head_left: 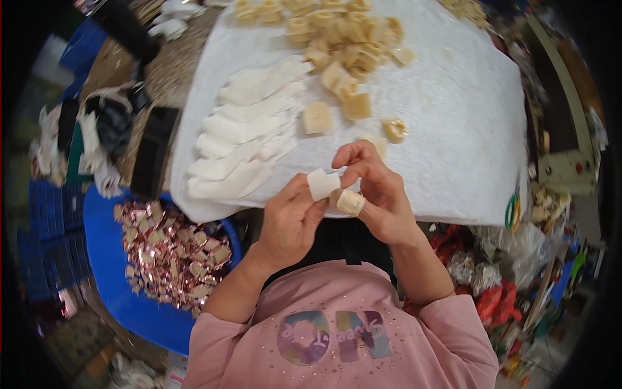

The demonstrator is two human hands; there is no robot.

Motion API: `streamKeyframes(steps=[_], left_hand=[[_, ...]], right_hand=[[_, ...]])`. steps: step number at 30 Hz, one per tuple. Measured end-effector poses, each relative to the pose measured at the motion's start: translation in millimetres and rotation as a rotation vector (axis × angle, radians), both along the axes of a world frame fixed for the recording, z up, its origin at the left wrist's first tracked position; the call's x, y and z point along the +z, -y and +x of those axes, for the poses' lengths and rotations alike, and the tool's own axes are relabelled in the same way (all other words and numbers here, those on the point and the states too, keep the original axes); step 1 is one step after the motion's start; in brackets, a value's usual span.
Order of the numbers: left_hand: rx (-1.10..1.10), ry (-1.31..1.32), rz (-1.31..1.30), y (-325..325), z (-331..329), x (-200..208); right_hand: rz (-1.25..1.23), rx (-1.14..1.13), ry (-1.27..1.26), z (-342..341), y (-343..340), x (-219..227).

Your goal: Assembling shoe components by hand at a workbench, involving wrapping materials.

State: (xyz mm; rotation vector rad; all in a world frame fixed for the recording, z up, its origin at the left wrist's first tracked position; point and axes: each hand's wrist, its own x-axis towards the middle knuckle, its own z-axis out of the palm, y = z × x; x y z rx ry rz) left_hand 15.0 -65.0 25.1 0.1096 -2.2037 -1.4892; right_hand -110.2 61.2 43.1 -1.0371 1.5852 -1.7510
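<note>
My left hand [293, 217] pinches a small white strip [322, 185] that stands up from its fingertips. Just to the right, my right hand [383, 198] has its bent fingers apart, the index fingertip close to the strip's edge. At its thumb tip is a beige wrap or small piece [350, 203]; I cannot tell which. Beyond the hands, a flat beige square [317, 118] and a beige ring-shaped roll [394, 129] lie on the white-covered table [453, 142]. Overlapping white strips [243, 126] fan out to the left.
Many beige rolls [353, 35] are heaped at the far side. A blue tub [107, 259] full of shiny pink-and-beige pieces [172, 256] stands at the left. A dark flat object [154, 152] lies left of the cloth. Green-handled scissors [513, 211] sit at the right edge, above bagged clutter.
</note>
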Motion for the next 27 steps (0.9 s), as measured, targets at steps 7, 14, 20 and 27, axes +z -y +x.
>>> streamKeyframes(steps=[7,14,20,27], left_hand=[[0.030,0.124,0.626,-11.2,-10.4,-12.3],[0.044,0.012,1.131,-16.0,-18.7,-8.5],[-0.021,-0.093,1.210,-11.0,-15.1,-10.6],[0.074,-0.024,1.120,-12.4,-15.7,-8.1]], right_hand=[[0.303,-0.359,-0.468,-49.6,-46.0,-16.1],[0.683,-0.546,-0.930,-34.0,-10.7,-26.0],[0.415,-0.512,-0.757,-21.7,-26.3,-44.7],[0.293,-0.416,-0.749,-19.5,-42.2,-36.1]])
